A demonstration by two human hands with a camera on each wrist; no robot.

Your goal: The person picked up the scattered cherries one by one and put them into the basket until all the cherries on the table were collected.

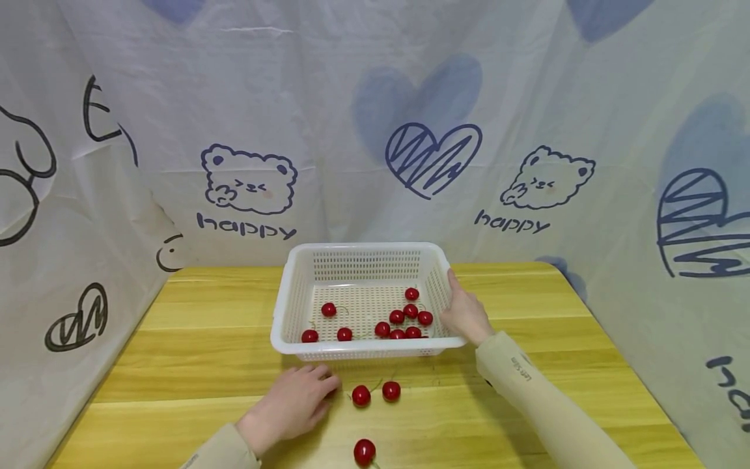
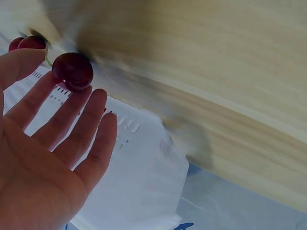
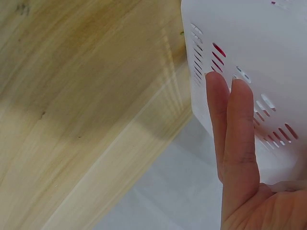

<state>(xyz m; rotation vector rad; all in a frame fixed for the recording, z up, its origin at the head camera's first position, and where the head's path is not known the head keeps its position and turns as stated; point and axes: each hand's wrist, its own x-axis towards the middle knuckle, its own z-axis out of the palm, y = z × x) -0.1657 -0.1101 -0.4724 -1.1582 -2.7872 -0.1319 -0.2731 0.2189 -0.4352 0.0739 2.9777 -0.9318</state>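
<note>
My left hand (image 1: pixel 295 400) rests low over the table in front of the basket, its fingers loosely spread. Just off its fingertips lies a cherry (image 1: pixel 361 396), with a second cherry (image 1: pixel 391 391) beside it and a third cherry (image 1: pixel 364 452) nearer me. In the left wrist view, the palm faces the camera and nothing is in it; a dark red cherry (image 2: pixel 72 72) with a green stem appears right at the fingertips. My right hand (image 1: pixel 467 316) holds the white slotted basket (image 1: pixel 336 348) at its right rim, fingers lying straight against the outer wall.
Several red cherries (image 1: pixel 396 317) lie on the basket floor, mostly toward the right. Yellow wood-grain planks make up the table (image 1: pixel 193 339). A pale cloth (image 1: pixel 340 195) printed with hearts and bears hangs behind the table and along both sides.
</note>
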